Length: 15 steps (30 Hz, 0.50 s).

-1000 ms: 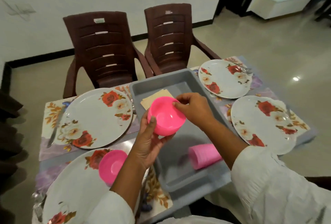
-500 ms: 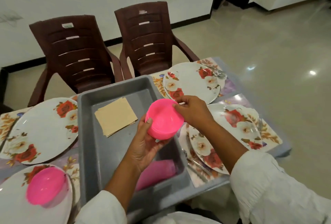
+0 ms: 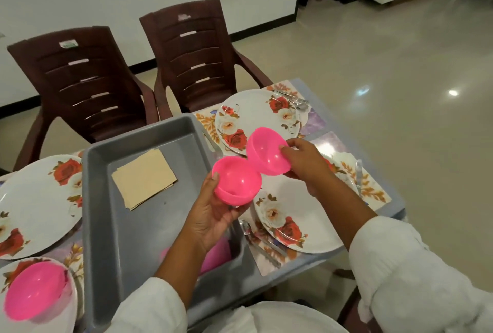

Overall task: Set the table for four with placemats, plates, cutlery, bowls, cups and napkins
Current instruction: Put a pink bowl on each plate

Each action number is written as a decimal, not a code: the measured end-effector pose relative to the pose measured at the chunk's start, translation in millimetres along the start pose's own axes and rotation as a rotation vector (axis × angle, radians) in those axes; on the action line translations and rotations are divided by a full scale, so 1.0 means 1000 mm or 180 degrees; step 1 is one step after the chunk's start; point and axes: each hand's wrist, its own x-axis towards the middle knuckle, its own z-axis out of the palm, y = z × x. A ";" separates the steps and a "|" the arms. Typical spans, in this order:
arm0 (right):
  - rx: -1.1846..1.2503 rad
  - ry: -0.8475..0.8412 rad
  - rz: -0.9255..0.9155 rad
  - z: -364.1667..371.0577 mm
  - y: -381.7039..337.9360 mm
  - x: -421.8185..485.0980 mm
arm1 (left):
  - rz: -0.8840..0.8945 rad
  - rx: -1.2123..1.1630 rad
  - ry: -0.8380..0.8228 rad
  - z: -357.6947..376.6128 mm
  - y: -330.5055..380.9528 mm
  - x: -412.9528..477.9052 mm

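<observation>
A pink bowl [image 3: 266, 150] is pinched at its rim by the right hand [image 3: 302, 163], and a second bowl [image 3: 236, 184] is cupped from beneath in the curled fingers of the left hand [image 3: 210, 215]; the two rims touch or nearly so. The step is judged to be bowl placing, since a third bowl [image 3: 34, 290] is already seated well to the left of the grip. Next, each held bowl is probably to be lowered onto a bare plate: the near plate [image 3: 293, 204] lies under the right hand, the far plate [image 3: 256, 116] just beyond it. Open room is offered above both; care is called for at the tray [image 3: 128, 239] wall beside the left hand, the cutlery [image 3: 256, 239] below it, and the table [image 3: 398, 203] edge past the right.
</observation>
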 end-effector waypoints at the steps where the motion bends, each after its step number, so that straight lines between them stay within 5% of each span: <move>1: 0.0066 0.0196 0.0073 -0.009 0.008 0.006 | -0.0018 -0.0032 0.0009 0.000 0.001 0.000; 7: -0.0026 0.1131 0.0540 -0.054 0.053 0.031 | -0.0067 -0.0099 -0.0007 -0.006 -0.002 0.002; 15: -0.0896 0.1495 0.0579 -0.077 0.080 0.061 | -0.0154 -0.0210 -0.0028 0.004 -0.016 0.009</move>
